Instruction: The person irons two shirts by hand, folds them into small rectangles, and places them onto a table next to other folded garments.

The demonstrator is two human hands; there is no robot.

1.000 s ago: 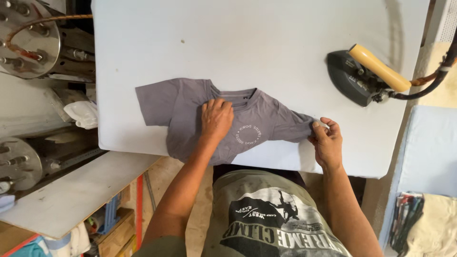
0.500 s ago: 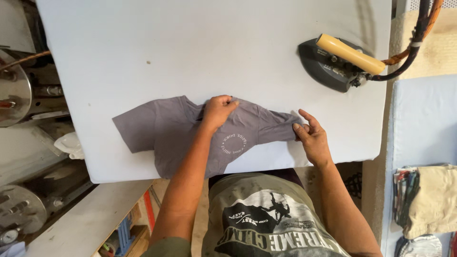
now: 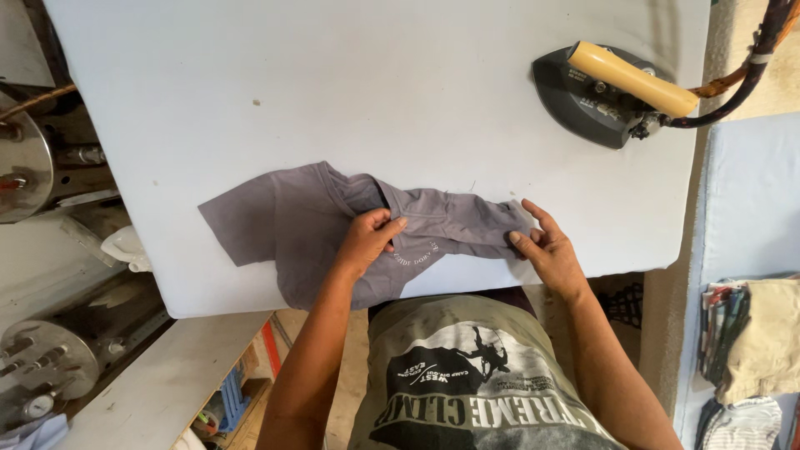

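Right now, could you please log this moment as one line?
left hand: pinching grey T-shirt | right hand: on sleeve end | iron: parked on white board

Bare forearms, sleeveless-looking olive-grey top (image 3: pixel 475 375), dark printed graphic, possibly faint stains

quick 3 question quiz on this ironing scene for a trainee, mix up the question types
1. True or false: the iron rests on the grey t-shirt.
2. Multiple choice: where is the left hand? A) on the iron handle B) on the middle of the t-shirt, near the collar C) under the white padded table
3. Short answer: which part of the t-shirt does the right hand touch?

Key
1. False: the iron sits on the table's far right corner, apart from the t-shirt.
2. B
3. Its right-hand end, a sleeve, close to the table's near edge.
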